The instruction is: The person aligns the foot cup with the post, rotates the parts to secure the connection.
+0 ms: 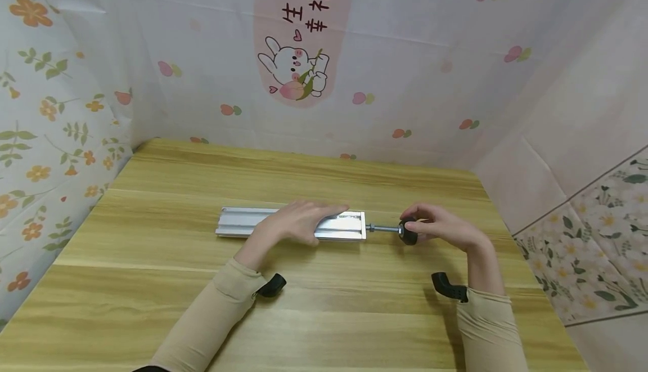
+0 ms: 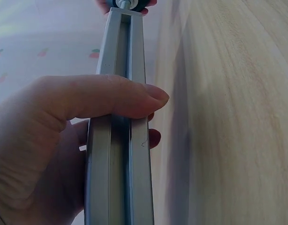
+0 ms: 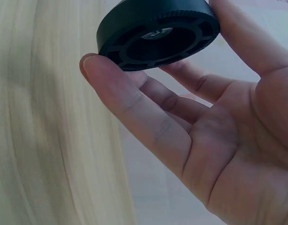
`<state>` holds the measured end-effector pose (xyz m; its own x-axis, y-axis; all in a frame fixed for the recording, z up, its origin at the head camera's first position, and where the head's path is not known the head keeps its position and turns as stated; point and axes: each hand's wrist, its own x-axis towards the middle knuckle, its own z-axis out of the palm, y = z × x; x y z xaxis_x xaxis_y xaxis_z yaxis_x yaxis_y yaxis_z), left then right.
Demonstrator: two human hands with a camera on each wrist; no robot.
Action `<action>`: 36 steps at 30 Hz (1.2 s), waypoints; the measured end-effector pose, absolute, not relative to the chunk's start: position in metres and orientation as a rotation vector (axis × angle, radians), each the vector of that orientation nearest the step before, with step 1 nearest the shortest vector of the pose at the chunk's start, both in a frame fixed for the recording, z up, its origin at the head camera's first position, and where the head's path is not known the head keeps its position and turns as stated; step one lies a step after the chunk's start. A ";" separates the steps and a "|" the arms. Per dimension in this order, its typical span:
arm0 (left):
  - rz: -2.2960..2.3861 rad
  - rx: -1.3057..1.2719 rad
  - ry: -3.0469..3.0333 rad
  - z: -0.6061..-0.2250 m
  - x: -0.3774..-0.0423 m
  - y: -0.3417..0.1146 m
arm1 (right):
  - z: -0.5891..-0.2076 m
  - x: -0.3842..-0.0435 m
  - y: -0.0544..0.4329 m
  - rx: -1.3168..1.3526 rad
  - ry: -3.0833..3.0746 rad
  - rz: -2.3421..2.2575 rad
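Observation:
A silver aluminium extrusion profile [image 1: 242, 220] with long grooves lies crosswise over the table. My left hand [image 1: 296, 221] grips its middle; in the left wrist view the thumb [image 2: 130, 96] crosses the grooved face and fingertips show past the far edge. From the profile's right end cap [image 1: 363, 227] a threaded rod [image 1: 387, 228] with a nut runs out to a round black levelling foot [image 1: 408, 237]. My right hand [image 1: 448, 228] holds this foot by its rim between thumb and fingers. In the right wrist view the foot's ribbed underside [image 3: 200, 44] shows a screw head in its recess.
The wood-grain table [image 1: 344, 327] spreads around the profile. A printed cloth [image 1: 202, 51] hangs behind and at the left, and a flowered panel [image 1: 597, 237] stands at the right. Black curved mounts [image 1: 272, 285] stick out from both sleeves over the table.

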<state>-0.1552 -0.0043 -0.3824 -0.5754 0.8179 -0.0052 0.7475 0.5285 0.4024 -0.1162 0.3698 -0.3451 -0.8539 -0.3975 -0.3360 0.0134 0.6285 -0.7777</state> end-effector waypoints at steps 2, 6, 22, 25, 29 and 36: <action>0.539 1.332 2.563 -0.383 -0.156 -0.003 | -0.347 -0.117 0.370 -0.284 2.363 -1.129; 0.544 1.314 2.542 -0.384 -0.158 0.000 | -0.349 -0.117 0.369 -0.289 2.361 -1.105; 0.570 1.255 2.439 -0.391 -0.170 0.006 | -0.355 -0.123 0.370 -0.214 2.312 -1.071; 0.570 1.246 2.424 -0.393 -0.173 0.008 | -0.355 -0.123 0.370 -0.203 2.322 -1.064; 0.571 1.238 2.403 -0.395 -0.176 0.010 | -0.356 -0.124 0.371 -0.213 2.340 -1.048; 0.582 1.216 2.375 -0.397 -0.181 0.012 | -0.360 -0.126 0.372 -0.231 2.361 -1.039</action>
<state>-0.1806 0.0123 -0.3967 -0.5366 0.8274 -0.1655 0.6572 0.5328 0.5331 -0.1255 0.3720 -0.3600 -0.8371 -0.3608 -0.4111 0.0595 0.6870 -0.7242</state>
